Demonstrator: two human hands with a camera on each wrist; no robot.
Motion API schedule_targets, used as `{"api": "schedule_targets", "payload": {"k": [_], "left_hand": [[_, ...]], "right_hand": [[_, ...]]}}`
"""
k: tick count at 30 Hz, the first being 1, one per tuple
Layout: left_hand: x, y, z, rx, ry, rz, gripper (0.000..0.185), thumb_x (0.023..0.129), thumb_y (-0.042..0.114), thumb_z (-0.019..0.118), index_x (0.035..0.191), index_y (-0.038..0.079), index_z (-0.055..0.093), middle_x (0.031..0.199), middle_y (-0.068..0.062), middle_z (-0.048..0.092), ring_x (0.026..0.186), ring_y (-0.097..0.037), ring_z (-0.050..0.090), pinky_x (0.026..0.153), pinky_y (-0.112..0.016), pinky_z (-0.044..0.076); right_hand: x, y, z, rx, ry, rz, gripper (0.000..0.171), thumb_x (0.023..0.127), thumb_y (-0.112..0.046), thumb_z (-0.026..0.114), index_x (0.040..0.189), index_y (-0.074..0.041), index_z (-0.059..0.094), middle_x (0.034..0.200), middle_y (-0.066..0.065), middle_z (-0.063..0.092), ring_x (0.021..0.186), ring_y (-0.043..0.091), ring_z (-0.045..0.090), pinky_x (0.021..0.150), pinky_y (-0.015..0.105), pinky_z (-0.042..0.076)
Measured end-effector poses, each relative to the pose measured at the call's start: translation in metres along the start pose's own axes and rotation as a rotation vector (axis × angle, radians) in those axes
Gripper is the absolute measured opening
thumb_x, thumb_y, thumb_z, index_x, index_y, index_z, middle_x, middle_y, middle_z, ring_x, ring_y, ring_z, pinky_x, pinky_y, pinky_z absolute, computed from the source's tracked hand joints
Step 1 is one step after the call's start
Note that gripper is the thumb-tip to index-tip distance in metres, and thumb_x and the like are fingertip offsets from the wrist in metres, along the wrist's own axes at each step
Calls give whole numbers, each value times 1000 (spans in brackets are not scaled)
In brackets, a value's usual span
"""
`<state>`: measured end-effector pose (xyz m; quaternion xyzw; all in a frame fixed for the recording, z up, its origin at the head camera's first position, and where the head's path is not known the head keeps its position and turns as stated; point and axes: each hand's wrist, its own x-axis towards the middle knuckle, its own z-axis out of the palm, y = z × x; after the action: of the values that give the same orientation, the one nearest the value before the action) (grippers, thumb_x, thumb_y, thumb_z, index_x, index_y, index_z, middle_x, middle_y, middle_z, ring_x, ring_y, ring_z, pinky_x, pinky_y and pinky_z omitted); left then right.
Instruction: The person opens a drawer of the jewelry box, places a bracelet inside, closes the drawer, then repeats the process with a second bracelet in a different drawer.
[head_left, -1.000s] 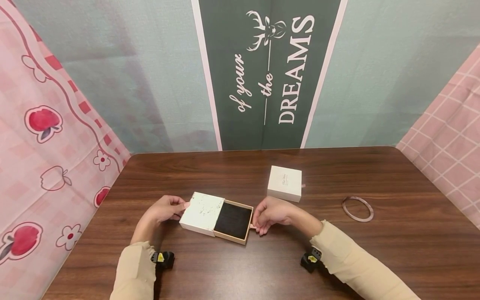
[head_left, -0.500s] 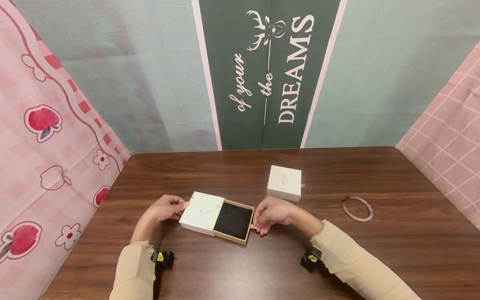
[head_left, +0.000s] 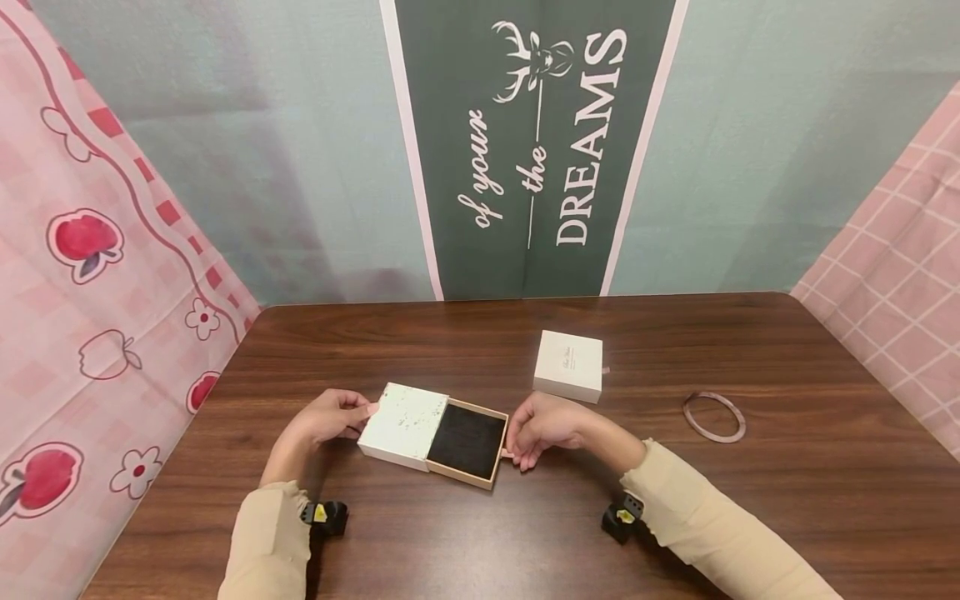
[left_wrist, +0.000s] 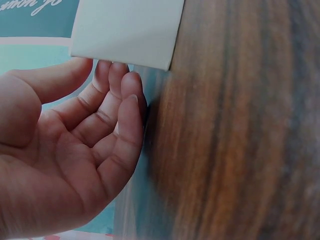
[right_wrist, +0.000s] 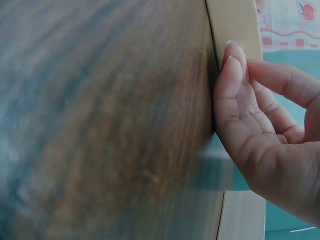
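Note:
A white drawer-style gift box with speckled marks lies on the table in the head view, its drawer pulled well out to the right. At the left end of its outer sleeve [head_left: 405, 422], my left hand [head_left: 333, 417] holds on with the thumb at the top edge and the fingers at the end face. Black padding [head_left: 468, 440] lines the tan-edged drawer [head_left: 459, 476]. My right hand [head_left: 546, 429] pinches the small pink ribbon tab [head_left: 506, 454] on the drawer's right end. In the right wrist view, the fingers hide that tab.
Behind my right hand stands a second white box [head_left: 570, 364], closed, with small print on top and a ribbon tab. A pinkish bangle [head_left: 715, 417] lies farther right on the brown wooden table [head_left: 420, 542]. Fabric backdrops rise along the back and sides.

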<state>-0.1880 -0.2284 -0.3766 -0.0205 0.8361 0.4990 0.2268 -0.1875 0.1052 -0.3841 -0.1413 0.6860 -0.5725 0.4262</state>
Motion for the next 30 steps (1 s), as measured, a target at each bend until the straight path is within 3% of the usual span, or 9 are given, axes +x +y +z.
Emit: {"api": "schedule_targets", "payload": {"k": [30], "left_hand": [[-1, 4, 2, -7, 18, -16, 23, 91, 16, 58, 90, -6, 58, 76, -5, 54, 69, -15, 54, 66, -31, 51]], "right_hand": [[0, 2, -7, 7, 21, -4, 8, 75, 12, 52, 77, 16, 58, 64, 16, 62, 54, 17, 61, 52, 27, 52]]}}
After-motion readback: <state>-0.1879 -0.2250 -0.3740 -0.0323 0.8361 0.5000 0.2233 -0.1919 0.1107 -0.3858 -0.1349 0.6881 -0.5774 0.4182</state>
